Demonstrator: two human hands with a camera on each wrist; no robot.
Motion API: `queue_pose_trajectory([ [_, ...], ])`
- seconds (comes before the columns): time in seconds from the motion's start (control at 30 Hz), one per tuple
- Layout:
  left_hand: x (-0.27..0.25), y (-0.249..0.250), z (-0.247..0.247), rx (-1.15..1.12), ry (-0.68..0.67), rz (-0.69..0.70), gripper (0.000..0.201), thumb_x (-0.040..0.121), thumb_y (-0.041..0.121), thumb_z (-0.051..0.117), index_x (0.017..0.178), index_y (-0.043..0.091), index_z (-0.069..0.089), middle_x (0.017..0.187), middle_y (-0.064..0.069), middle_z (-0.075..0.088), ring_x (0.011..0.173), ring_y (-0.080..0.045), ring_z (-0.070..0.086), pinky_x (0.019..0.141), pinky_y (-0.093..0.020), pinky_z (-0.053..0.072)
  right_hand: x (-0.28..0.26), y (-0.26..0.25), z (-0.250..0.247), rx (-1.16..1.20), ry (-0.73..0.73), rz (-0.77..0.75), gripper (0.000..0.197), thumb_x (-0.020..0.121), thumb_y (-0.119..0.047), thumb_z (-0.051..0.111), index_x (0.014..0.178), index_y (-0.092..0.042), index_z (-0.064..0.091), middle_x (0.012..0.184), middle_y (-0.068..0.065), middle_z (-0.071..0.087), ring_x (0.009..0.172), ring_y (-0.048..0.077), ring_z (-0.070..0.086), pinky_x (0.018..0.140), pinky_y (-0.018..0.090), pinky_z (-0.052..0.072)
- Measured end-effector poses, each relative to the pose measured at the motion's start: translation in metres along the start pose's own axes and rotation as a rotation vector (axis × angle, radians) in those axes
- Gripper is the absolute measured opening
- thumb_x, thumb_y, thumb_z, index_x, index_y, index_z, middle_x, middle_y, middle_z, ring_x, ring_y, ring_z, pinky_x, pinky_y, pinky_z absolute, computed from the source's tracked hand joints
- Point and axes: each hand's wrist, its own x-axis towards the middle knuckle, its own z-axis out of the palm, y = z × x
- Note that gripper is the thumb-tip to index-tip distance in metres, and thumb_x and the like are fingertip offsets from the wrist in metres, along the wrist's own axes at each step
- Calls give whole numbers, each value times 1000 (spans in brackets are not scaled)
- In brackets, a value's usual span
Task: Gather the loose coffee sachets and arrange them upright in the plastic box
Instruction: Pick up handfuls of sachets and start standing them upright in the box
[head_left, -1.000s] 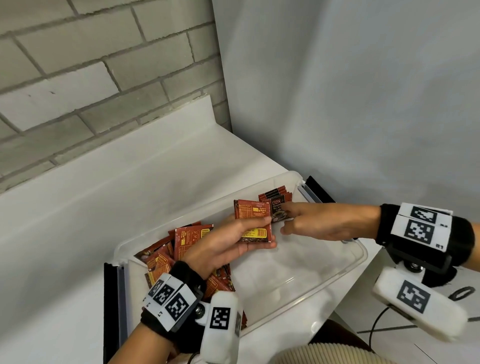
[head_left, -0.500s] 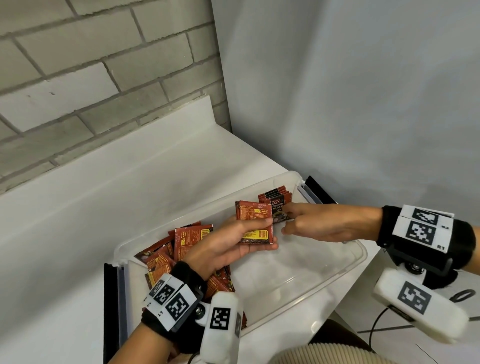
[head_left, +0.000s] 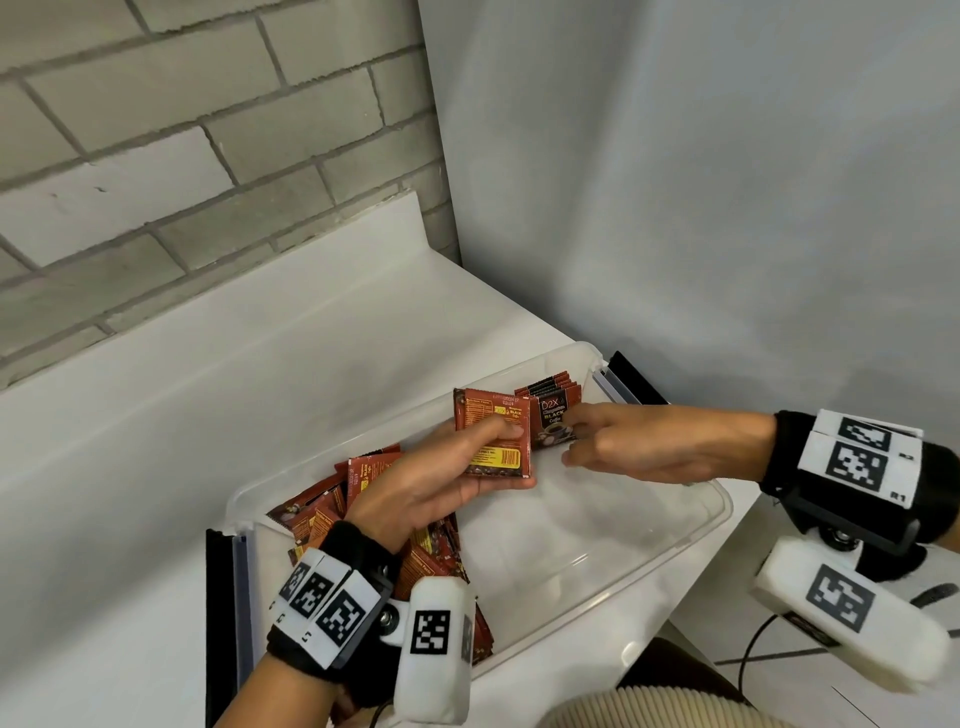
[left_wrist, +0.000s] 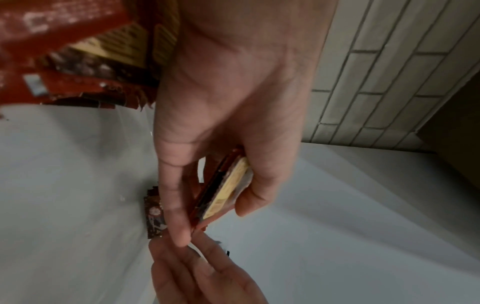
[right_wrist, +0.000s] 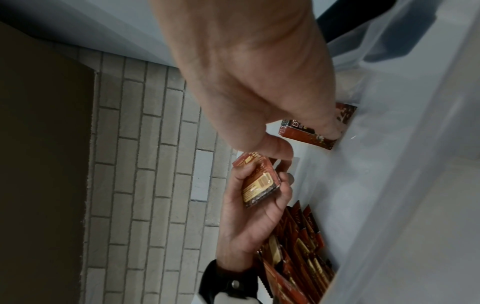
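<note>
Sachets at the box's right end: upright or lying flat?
Upright: the row of sachets stands on edge against the box end, right hand steadying the front one.

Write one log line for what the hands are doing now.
left hand: holds sachets | right hand: steadies upright row | box: loose pile remains

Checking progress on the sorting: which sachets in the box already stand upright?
The small row at the box's far right corner, steadied by the right hand; the left-end heap lies jumbled.
</note>
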Motion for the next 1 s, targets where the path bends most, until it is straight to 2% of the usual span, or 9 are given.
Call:
queue_pose_trajectory([
  [0.07, -1, 2, 0, -7, -12, 32, 7, 91, 3, 55, 96, 3, 60, 71, -8, 65, 70, -20, 64, 71, -36, 60, -3, -2, 0, 72, 31, -40, 18, 97, -17, 52, 115, -18, 52, 128, -6, 55, 120, 7, 50, 102, 19, 42],
  [0.17, -4, 2, 2, 21, -45, 97, 12, 92, 4, 55, 102, 2, 62, 81, -11, 70, 75, -21, 69, 73, -35, 60, -6, -3, 3, 175, 73, -133, 29, 91, -29, 59, 112, -9, 60, 116, 6, 65, 105, 11, 63, 91, 19, 51],
  [0.4, -3, -3, 0, 81, -86, 177, 39, 81, 16, 71, 116, 2, 64, 108, -18, 68, 100, -29, 65, 94, -38, 51, -5, 8, 16, 240, 233, -317, 17, 83, -13, 71, 96, -4, 64, 78, 5, 65, 71, 11, 62, 64, 19, 50],
  [0.53, -5, -1, 4, 63, -113, 163, 42, 83, 34, 62, 116, 8, 64, 108, -14, 69, 97, -24, 65, 81, -32, 56, -4, 14, 17, 229, 354, -419, 12, 82, -10, 72, 91, -7, 65, 68, -1, 64, 61, 7, 55, 56, 18, 43],
  [0.63, -6, 0, 6, -24, -159, 100, 66, 75, 64, 42, 109, 15, 71, 96, -12, 68, 81, -19, 61, 74, -29, 56, -4, 15, 16, 309, 435, -526, 11, 81, -9, 72, 90, -11, 66, 69, -3, 66, 59, 9, 55, 56, 18, 43],
  [0.73, -4, 0, 4, -117, -174, 59, 82, 73, 75, 33, 104, 10, 70, 81, -12, 61, 70, -20, 59, 71, -32, 55, -5, 17, 15, 400, 476, -630, 9, 79, -6, 71, 86, -7, 66, 73, 0, 68, 63, 12, 61, 61, 19, 48],
  [0.83, -2, -2, 3, -129, -168, 43, 67, 73, 67, 58, 101, 7, 70, 80, -15, 61, 67, -22, 62, 68, -35, 56, -6, 18, 15, 413, 458, -684, 9, 75, -4, 71, 83, -4, 67, 82, 0, 73, 76, 14, 68, 71, 18, 52],
  [0.9, -2, -2, 4, -136, -177, 46, 57, 63, 46, 83, 101, 5, 70, 82, -15, 64, 67, -22, 65, 66, -35, 57, -7, 19, 16, 376, 433, -715, 13, 73, -6, 70, 86, -4, 69, 89, -1, 74, 86, 12, 70, 77, 18, 52],
  [1.0, -3, -3, 3, -139, -172, 67, 49, 67, 16, 86, 109, 0, 66, 95, -16, 71, 79, -21, 70, 67, -32, 58, -6, 21, 16, 304, 415, -750, 16, 76, -2, 66, 91, -3, 71, 95, -3, 74, 93, 9, 69, 81, 16, 51],
])
